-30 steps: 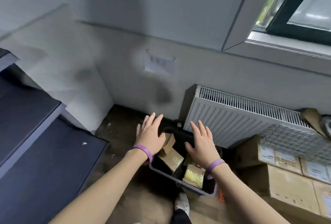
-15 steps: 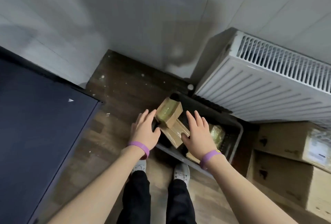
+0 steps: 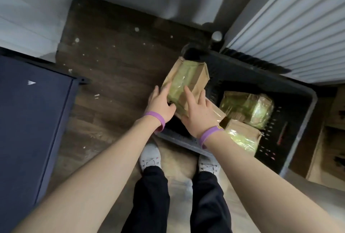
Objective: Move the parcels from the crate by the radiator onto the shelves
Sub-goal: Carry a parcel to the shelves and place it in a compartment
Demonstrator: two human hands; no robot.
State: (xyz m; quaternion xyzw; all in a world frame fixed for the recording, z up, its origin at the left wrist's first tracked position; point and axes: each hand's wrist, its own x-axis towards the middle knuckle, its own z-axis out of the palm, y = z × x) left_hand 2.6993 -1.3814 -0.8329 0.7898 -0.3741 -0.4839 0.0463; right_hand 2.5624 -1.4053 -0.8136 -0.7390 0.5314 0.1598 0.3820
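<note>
A brown paper parcel (image 3: 188, 78) with a green window leans at the left end of the dark crate (image 3: 298, 91), partly over its rim. My left hand (image 3: 161, 105) grips its left side, thumb across the near end. My right hand (image 3: 197, 113) lies on its top and right side, index finger along the window, thumb under the lower edge. Two more green-windowed parcels (image 3: 246, 107) (image 3: 240, 137) lie in the crate to the right. Another brown parcel (image 3: 217, 114) sits partly hidden under my right hand.
The white radiator (image 3: 289, 27) stands right behind the crate. A dark blue shelf surface (image 3: 28, 120) fills the left side. Cardboard boxes (image 3: 330, 139) sit to the right of the crate. My shoes (image 3: 150, 158) stand on the wooden floor (image 3: 112, 65) against the crate's near rim.
My view has tipped down and closer to the crate. Both hands have come together from above the crate onto the leaning parcel and now grip it.
</note>
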